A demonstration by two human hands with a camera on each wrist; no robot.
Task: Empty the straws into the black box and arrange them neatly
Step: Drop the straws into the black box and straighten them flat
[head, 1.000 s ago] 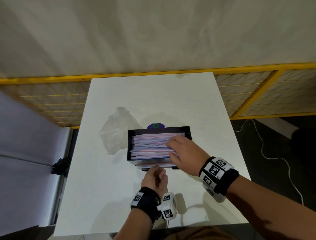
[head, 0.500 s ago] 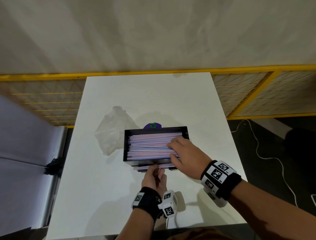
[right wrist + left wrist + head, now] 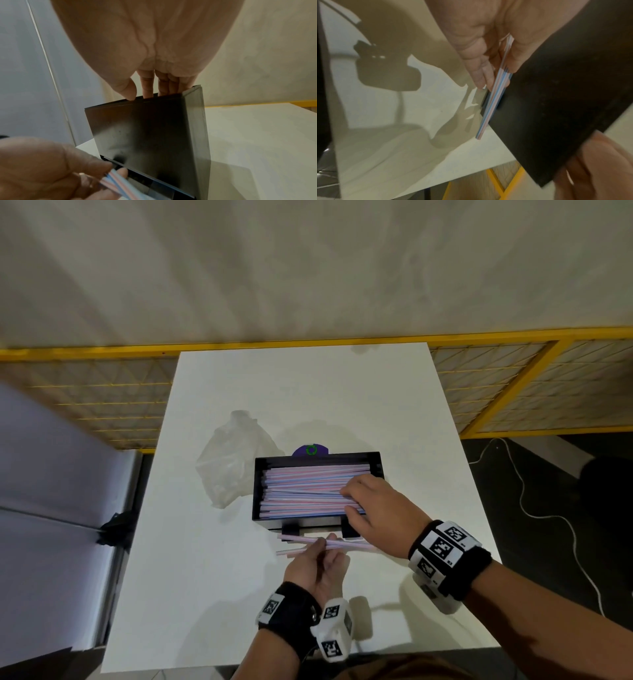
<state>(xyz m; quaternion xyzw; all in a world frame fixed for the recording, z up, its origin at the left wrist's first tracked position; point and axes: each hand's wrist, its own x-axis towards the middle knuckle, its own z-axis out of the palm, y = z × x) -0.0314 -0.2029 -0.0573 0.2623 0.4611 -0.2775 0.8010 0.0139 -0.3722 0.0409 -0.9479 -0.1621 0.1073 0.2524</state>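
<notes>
Step in hand — gathering strays; my left hand (image 3: 317, 568) pinches a few straws (image 3: 318, 543) just near of the black box (image 3: 317, 457), mid-tabletop (image 3: 239, 594); my right hand (image 3: 376, 511), fingers relaxed, presses the straw stack (image 3: 301, 491) inside. Next, I judge — lift these over the near wall, lay them parallel.

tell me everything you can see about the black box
The black box is a smooth, open-topped rectangle standing on the white table, full of pink and blue straws lying lengthwise. A slot runs along its near base. The right hand rests on its right end; a crumpled clear bag touches its left.
</notes>
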